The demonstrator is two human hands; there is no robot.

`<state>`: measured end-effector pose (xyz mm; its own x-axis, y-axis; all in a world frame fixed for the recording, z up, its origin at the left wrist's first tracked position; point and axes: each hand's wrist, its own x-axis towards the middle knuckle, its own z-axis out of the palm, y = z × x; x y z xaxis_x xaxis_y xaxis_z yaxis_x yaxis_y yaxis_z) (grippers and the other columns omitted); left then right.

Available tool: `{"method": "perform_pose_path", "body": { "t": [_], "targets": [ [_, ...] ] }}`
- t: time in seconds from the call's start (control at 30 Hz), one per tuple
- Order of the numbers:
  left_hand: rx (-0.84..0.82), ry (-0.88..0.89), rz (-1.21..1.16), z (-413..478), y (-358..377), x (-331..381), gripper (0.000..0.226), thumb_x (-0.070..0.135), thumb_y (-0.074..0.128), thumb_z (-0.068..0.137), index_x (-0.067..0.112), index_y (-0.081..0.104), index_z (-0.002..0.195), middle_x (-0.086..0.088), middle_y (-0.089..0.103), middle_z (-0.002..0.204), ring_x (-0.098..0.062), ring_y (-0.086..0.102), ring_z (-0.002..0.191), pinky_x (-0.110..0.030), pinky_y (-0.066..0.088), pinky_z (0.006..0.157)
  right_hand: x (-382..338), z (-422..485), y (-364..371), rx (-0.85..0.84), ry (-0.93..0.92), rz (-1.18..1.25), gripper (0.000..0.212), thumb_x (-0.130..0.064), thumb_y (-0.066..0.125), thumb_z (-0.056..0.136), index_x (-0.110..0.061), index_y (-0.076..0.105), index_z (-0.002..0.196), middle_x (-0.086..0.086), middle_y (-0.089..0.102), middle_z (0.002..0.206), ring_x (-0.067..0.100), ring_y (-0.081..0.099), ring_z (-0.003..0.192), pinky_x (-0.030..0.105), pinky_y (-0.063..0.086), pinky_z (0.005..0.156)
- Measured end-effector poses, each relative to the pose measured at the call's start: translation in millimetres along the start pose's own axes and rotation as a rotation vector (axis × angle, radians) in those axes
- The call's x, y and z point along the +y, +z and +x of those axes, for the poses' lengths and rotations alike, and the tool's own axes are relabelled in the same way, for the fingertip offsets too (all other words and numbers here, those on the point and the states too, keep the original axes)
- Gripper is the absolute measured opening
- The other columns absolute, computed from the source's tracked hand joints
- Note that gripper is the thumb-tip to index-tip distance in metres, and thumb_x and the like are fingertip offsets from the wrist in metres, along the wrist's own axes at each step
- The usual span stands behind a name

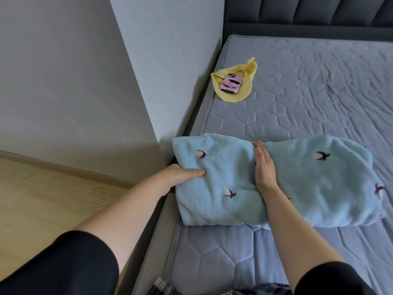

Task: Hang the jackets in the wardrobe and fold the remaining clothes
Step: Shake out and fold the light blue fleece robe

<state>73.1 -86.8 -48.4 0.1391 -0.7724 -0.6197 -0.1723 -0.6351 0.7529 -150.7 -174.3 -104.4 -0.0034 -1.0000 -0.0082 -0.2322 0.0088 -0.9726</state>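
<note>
A fluffy light-blue garment (pixel 319 184) with small dark bird motifs lies partly folded across the near part of the mattress. My left hand (pixel 180 174) grips its left edge, thumb on top and fingers hidden underneath the fabric. With fingers straight, my right hand (pixel 263 167) lies flat across the middle of the garment and presses it down along a crease.
The quilted grey-blue mattress (pixel 308 92) fills the right side, with a dark headboard (pixel 308 15) behind. A yellow cloth (pixel 244 92) with a pink phone (pixel 231 83) on it lies near the left mattress edge. A grey wall corner (pixel 138 81) and wooden floor (pixel 42 199) lie to the left. Plaid fabric (pixel 163 287) shows at the bottom edge.
</note>
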Motion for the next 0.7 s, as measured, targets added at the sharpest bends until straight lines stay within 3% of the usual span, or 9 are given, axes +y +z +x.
{"method": "perform_pose_path", "body": {
  "t": [0.17,0.33,0.43,0.57,0.63,0.67,0.7],
  "targets": [
    [0.019,-0.012,-0.077,-2,17,9,0.035,0.013,0.072,0.074,0.012,0.063,0.108,-0.006,0.068,0.100,-0.021,0.065,0.092,-0.032,0.053,0.075,-4,-1,-3,0.001,0.011,0.003,0.044,-0.034,0.031,0.103,-0.018,0.044,0.142,-0.005,0.033,0.153,0.007,0.028,0.139,0.017,0.017,0.107],
    [0.277,0.024,-0.176,-15,4,18,0.014,0.004,0.063,0.074,0.008,0.061,0.087,-0.008,0.063,0.086,-0.021,0.062,0.078,-0.026,0.047,0.059,-35,-9,5,-0.046,-0.007,0.015,0.050,-0.042,0.027,0.103,-0.021,0.034,0.147,-0.010,0.017,0.158,0.006,0.018,0.143,0.017,0.014,0.106],
    [0.383,0.067,-0.136,-25,-19,25,0.017,0.005,0.063,0.073,0.006,0.061,0.090,-0.009,0.064,0.083,-0.022,0.063,0.074,-0.025,0.046,0.056,-75,-10,15,-0.047,0.087,0.235,0.061,-0.058,0.026,0.097,-0.029,0.026,0.150,-0.009,0.016,0.158,0.009,0.018,0.144,0.025,0.017,0.111],
    [0.480,0.085,-0.086,-43,-40,24,0.017,0.005,0.063,0.072,0.006,0.059,0.089,-0.010,0.063,0.080,-0.023,0.063,0.072,-0.026,0.048,0.060,-107,-9,23,-0.005,0.117,0.483,0.062,-0.058,0.028,0.095,-0.028,0.030,0.148,-0.007,0.019,0.158,0.007,0.015,0.144,0.028,0.012,0.107],
    [0.511,0.092,-0.070,-51,-46,23,0.018,0.005,0.063,0.072,0.005,0.060,0.090,-0.009,0.063,0.079,-0.022,0.062,0.070,-0.024,0.045,0.056,-102,-11,31,-0.032,0.171,0.525,0.057,-0.056,0.028,0.097,-0.024,0.038,0.144,-0.007,0.034,0.151,0.006,0.029,0.139,0.024,0.020,0.106],
    [0.521,0.099,-0.067,-56,-47,25,0.020,0.006,0.063,0.072,0.005,0.061,0.091,-0.008,0.063,0.078,-0.021,0.062,0.069,-0.024,0.045,0.054,-95,-15,37,-0.037,0.207,0.524,0.050,-0.053,0.030,0.099,-0.022,0.051,0.131,-0.008,0.053,0.135,-0.001,0.047,0.124,0.015,0.030,0.098],
    [0.527,0.107,-0.063,-60,-45,27,0.020,0.008,0.064,0.072,0.005,0.061,0.092,-0.007,0.063,0.077,-0.021,0.062,0.069,-0.024,0.045,0.055,-86,-20,43,-0.036,0.236,0.489,0.041,-0.049,0.032,0.100,-0.021,0.061,0.108,-0.011,0.066,0.106,-0.009,0.060,0.095,0.007,0.042,0.080]
  ]
}}
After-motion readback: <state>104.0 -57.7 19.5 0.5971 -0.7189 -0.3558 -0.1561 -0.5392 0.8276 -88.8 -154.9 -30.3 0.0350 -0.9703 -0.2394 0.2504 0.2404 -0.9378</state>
